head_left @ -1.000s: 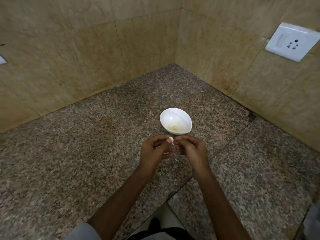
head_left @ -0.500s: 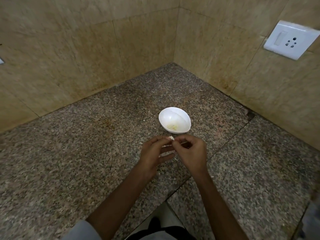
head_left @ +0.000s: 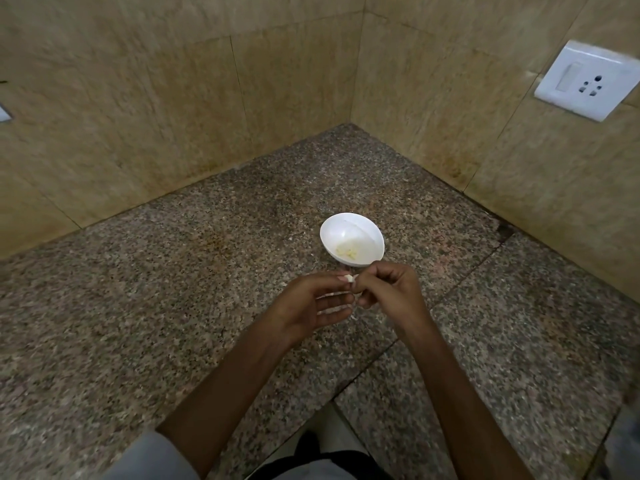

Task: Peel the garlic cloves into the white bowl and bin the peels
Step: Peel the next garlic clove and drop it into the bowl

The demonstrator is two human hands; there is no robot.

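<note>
A small white bowl (head_left: 351,239) stands on the speckled granite counter (head_left: 173,306), with pale yellowish garlic pieces (head_left: 346,252) in its bottom. Just in front of the bowl my two hands meet above the counter. My left hand (head_left: 311,306) pinches a small whitish garlic clove (head_left: 350,278) between thumb and forefinger, its other fingers stretched toward the right. My right hand (head_left: 391,292) has its fingers curled and its fingertips pinch the same clove from the right. Most of the clove is hidden by the fingers.
Beige tiled walls close the counter in at the back left and back right, meeting in a corner behind the bowl. A white switch-and-socket plate (head_left: 587,83) is mounted on the right wall. The counter's front edge forms a notch near my body (head_left: 325,441).
Both hands have stayed in front of the bowl, working on the clove. My right hand's fingers have closed in tighter over the clove, and the left fingers have spread slightly.
</note>
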